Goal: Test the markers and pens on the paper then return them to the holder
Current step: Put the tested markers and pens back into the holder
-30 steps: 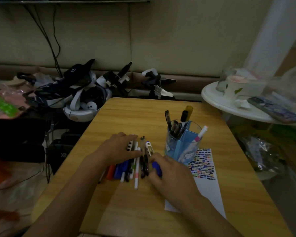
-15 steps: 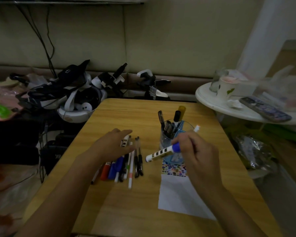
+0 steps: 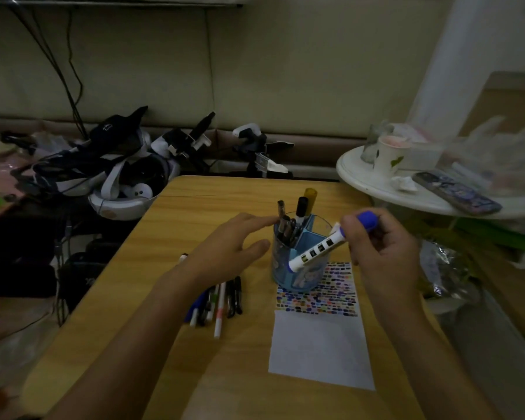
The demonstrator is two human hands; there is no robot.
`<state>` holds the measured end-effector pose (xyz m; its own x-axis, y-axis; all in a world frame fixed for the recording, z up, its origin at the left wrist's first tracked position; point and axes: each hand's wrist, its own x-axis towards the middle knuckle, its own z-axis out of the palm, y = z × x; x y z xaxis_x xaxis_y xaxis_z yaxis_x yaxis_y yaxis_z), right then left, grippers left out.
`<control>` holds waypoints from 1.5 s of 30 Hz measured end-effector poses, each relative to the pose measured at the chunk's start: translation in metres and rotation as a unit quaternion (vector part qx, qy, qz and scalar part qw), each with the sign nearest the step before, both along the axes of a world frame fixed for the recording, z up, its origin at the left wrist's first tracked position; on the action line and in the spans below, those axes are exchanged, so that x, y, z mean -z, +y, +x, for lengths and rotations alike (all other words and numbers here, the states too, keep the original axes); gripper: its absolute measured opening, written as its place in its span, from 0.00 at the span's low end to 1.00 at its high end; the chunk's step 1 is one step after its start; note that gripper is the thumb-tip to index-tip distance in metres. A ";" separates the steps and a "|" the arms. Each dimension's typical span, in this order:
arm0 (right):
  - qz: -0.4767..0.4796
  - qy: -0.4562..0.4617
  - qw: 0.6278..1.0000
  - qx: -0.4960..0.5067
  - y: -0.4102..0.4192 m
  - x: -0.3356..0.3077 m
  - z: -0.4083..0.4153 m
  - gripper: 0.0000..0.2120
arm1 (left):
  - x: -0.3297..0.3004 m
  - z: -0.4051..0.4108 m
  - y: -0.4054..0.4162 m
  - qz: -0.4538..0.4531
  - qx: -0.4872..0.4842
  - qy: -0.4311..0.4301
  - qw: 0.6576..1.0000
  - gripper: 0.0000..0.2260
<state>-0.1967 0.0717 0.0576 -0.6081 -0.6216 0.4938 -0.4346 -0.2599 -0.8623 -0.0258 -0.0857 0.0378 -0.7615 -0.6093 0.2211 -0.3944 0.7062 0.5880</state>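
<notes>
My right hand grips a white marker with black squares and a blue cap, held slanted in the air in front of the clear blue pen holder. Several pens stand in the holder. My left hand hovers with fingers spread just left of the holder, holding nothing. Under my left forearm a bunch of loose pens and markers lies on the wooden table. A white paper with rows of coloured test marks at its top lies right of them, its far end under the holder.
VR headsets and cables are piled at the table's far left edge. A round white side table at the right carries a paper cup, a phone and plastic bags.
My right hand has lifted the marker up and to the right, in front of the holder. My left hand has left the loose pens and risen toward the holder.
</notes>
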 end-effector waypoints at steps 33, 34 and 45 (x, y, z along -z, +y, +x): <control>-0.030 0.109 0.993 0.016 0.000 -0.006 0.006 0.04 | -0.011 0.009 0.010 0.090 0.021 0.040 0.995 0.23; -0.031 0.121 0.992 0.020 0.000 -0.006 0.006 0.04 | -0.011 0.010 0.010 0.093 0.022 0.042 0.995 0.23; 0.045 0.204 0.977 0.050 -0.007 -0.001 0.006 0.14 | -0.003 0.008 0.007 0.062 0.008 0.028 0.998 0.22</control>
<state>-0.1905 0.0643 0.0581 -0.4325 -0.6215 0.6532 -0.7656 -0.1295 -0.6302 -0.0175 -0.0790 0.0412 -0.7597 -0.6227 0.1876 -0.3477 0.6327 0.6919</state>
